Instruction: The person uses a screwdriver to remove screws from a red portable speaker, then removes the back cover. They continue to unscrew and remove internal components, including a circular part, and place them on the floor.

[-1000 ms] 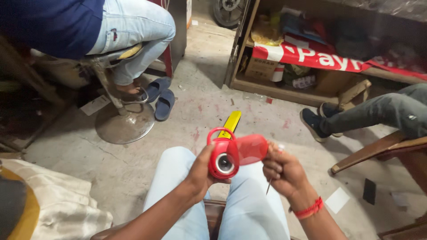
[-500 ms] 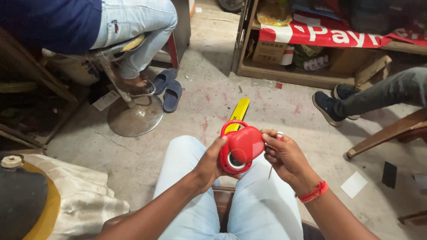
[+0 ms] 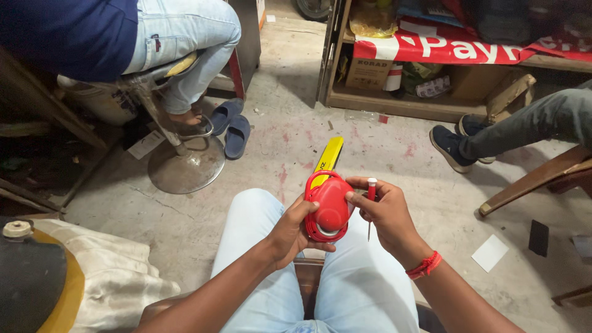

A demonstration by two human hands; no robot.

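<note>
- Dusty concrete floor (image 3: 277, 92), someone perched on a metal stool (image 3: 185, 166) off to the left, blue slippers (image 3: 229, 126) beside it.
- left hand (image 3: 290, 231) wrapped around the red round gadget (image 3: 328, 206), held over the lap.
- right hand (image 3: 385, 213) pinching the gadget's other side, fingers curled, small screwdriver (image 3: 370, 203) tucked in too.
- wooden shelf (image 3: 394, 102) and a seated person's dark shoe (image 3: 449, 147) further right.

Bare concrete floor (image 3: 345, 129) lies open ahead of the knees, between the stool base (image 3: 186, 165) with slippers (image 3: 229, 126) on the left and a seated person's shoes (image 3: 456, 145) on the right. A wooden shelf (image 3: 401, 102) closes the far side. A chair leg (image 3: 530, 179) bars the right, a cloth-covered tank (image 3: 55, 277) the left.
</note>
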